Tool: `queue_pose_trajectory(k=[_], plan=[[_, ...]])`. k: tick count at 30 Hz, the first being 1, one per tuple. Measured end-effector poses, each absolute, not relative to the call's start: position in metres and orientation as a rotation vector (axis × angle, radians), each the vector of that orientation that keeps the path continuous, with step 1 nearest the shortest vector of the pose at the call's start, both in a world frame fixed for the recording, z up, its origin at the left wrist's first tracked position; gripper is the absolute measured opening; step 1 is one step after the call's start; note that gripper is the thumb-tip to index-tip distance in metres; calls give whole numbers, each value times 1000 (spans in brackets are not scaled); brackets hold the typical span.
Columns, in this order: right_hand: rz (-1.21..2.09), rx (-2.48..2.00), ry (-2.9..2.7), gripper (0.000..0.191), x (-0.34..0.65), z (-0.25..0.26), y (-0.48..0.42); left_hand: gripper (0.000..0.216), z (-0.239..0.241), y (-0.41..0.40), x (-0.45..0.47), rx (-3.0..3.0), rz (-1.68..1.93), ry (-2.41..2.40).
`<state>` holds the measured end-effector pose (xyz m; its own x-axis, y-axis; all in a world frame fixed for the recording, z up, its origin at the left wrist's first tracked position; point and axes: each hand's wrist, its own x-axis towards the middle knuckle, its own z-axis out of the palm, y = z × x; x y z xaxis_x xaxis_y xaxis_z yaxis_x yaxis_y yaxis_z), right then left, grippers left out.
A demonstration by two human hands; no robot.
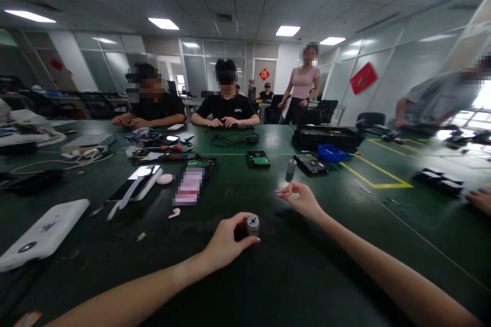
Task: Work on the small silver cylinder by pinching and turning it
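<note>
My left hand (pixel 230 237) is wrapped round a small metal cylinder (pixel 252 225), thumb on the near side and fingers behind. It stands upright and looks like a small motor, with a dark hole in its grey top. To the right and farther off, my right hand (pixel 303 201) hovers above the table with thumb and fingertips pinched together. Whatever they hold, if anything, is too small to make out. Just beyond that hand a second metal cylinder (pixel 291 166) stands on the green table, beside a hard drive (pixel 313 164). Another hard drive (pixel 258 159) lies left of it.
On the left lie a phone (pixel 190 186), a white earbud (pixel 174 213), a round pink case (pixel 164 179) and a white device (pixel 46 232). A blue tray (pixel 332 153) sits before a black case (pixel 326 138). Co-workers sit across the table; yellow tape (pixel 391 185) marks its right side.
</note>
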<state>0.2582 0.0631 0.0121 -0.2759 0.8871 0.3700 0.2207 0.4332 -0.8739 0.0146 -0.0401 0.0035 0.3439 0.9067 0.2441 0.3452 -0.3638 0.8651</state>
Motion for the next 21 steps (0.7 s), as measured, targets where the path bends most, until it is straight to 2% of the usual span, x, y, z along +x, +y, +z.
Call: queue_pose_trajectory(k=[5,10,21], plan=[[836,-1061,-2006,27,283,-13,85,41,5,-41,14,1888,973,1093],[763,-1136,-2002,21,283,-14,84,42,6,-42,14,1892,976,1110],[796,-1099,-1904,26,265,-3,70,43,9,-44,14,1914,994,1132]])
